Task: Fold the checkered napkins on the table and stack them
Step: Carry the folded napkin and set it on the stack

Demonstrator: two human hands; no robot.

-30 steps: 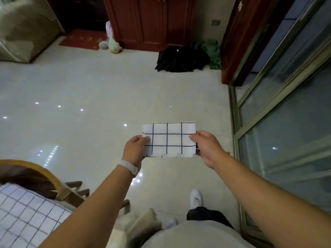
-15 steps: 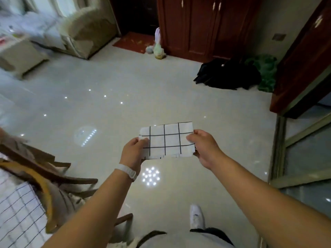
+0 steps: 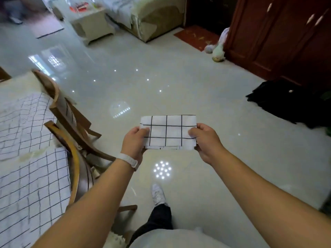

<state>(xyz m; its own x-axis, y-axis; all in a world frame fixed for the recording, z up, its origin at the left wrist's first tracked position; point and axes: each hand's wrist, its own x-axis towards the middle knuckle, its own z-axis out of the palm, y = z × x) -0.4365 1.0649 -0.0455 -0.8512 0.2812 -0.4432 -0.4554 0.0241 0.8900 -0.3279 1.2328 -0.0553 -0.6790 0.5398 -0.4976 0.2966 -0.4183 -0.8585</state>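
Observation:
A folded white napkin with black grid lines point(image 3: 168, 131) hangs flat in the air above the floor, held between both hands. My left hand point(image 3: 134, 143) pinches its left edge, thumb on top. My right hand point(image 3: 204, 138) pinches its right edge the same way. On the table point(image 3: 10, 85) at the left lie more checkered napkins, one spread near the front point(image 3: 30, 190) and another further back point(image 3: 23, 120).
Two wooden chairs point(image 3: 71, 126) stand between the table and me. The glossy tiled floor point(image 3: 161, 77) stretches ahead. A black bag point(image 3: 286, 102) lies at the right by a red-brown cabinet point(image 3: 279, 38). A sofa point(image 3: 152, 18) and a low white table point(image 3: 89, 24) stand at the back.
The view has swung left, bringing the table, the chairs and the sofa into sight. Both hands keep the same hold on the folded napkin.

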